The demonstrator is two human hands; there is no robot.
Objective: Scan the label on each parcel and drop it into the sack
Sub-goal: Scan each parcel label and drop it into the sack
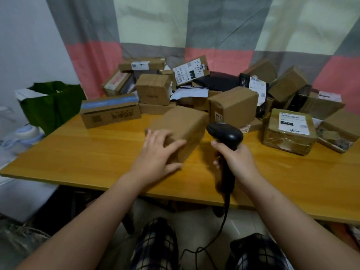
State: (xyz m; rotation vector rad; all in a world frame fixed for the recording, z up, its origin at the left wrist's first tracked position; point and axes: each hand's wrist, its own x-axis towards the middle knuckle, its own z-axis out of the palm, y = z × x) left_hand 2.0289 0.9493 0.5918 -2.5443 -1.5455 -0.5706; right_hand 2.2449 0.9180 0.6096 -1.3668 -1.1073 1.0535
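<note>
- Our right hand [236, 160] is wrapped tight around the scanner [226, 141] grip, its head pointing away from us.
- Our left hand [157, 154] lies spread on the near end of a plain box [183, 127], just left of the scanner, on the surface [97, 156].
- Beyond both hands we see a pile [194, 84] of parcels.
- Far left of our left hand stands the green sack [52, 104].

a parcel [181, 129] lies on the table [97, 158], before the heap [194, 90], sack [52, 104] left.
</note>
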